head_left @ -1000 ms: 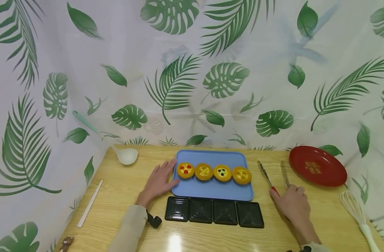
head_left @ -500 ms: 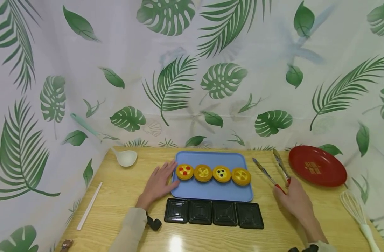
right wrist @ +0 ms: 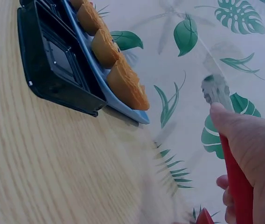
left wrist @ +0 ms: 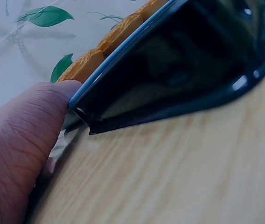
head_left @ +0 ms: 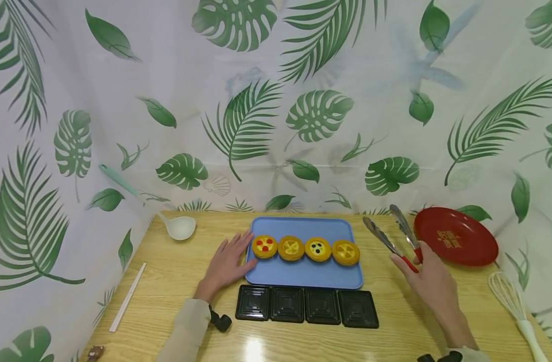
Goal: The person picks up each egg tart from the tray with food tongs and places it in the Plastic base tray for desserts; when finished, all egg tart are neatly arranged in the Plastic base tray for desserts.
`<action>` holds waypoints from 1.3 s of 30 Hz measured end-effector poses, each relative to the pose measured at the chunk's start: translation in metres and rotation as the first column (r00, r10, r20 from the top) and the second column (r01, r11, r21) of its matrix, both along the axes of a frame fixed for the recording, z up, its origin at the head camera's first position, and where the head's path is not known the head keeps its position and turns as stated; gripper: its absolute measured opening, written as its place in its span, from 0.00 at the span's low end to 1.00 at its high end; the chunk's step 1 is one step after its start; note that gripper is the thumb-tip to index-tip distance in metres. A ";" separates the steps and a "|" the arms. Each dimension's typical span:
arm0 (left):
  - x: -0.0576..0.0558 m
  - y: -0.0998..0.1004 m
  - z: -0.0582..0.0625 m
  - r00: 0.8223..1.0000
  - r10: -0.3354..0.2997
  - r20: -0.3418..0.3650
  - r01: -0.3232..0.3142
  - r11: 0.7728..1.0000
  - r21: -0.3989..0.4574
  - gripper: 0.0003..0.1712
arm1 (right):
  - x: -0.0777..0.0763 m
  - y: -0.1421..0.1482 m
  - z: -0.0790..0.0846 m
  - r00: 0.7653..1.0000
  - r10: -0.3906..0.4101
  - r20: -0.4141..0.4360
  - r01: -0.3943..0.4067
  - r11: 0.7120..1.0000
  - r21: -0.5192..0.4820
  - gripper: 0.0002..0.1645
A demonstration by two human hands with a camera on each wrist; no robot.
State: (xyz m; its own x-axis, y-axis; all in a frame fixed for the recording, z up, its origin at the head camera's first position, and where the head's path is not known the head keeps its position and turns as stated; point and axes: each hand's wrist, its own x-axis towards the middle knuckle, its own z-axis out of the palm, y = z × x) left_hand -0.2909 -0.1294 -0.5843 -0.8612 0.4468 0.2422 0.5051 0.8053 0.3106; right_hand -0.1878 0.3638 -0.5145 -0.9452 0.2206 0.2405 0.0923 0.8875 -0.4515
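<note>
My right hand [head_left: 431,276] holds a pair of metal tongs [head_left: 381,234] with red handles, raised above the table at the right of the blue tray [head_left: 303,277]. The tongs' arms are spread, with nothing between their tips. In the right wrist view, the thumb lies along the red handle [right wrist: 235,186]. My left hand [head_left: 226,264] rests at the tray's left edge, fingers extended and thumb touching the rim. A row of several egg tarts [head_left: 318,249] with different toppings lies on the tray. Several black square molds [head_left: 288,304] stand in a row before it.
A red oval plate [head_left: 457,236] lies at the back right, with a whisk [head_left: 516,301] in front of it. At the left are a white ladle [head_left: 181,228], a pair of chopsticks [head_left: 128,297] and a small brown bear figure [head_left: 95,353]. A leaf-print cloth [head_left: 276,100] hangs behind.
My right hand has lifted the tongs off the table, and their tips have turned toward the back. The left hand stays at the tray's edge.
</note>
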 end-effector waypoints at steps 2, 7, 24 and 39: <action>0.000 0.000 0.000 1.000 0.002 0.001 -0.002 1.000 -0.001 0.45 | 0.000 -0.002 0.001 1.000 -0.025 0.012 0.024 0.999 0.021 0.42; 0.000 0.000 0.002 1.000 0.012 0.018 -0.012 1.000 -0.002 0.45 | 0.001 -0.002 0.001 0.999 -0.026 0.022 0.025 0.998 0.064 0.44; -0.002 -0.001 -0.002 0.999 0.016 0.029 -0.015 1.000 -0.016 0.46 | 0.003 0.000 -0.001 0.987 0.152 0.048 -0.158 0.974 0.165 0.41; -0.001 0.000 -0.001 0.999 0.014 0.035 -0.014 1.000 -0.002 0.46 | 0.000 -0.016 -0.014 0.954 0.257 0.156 -0.279 0.949 0.144 0.39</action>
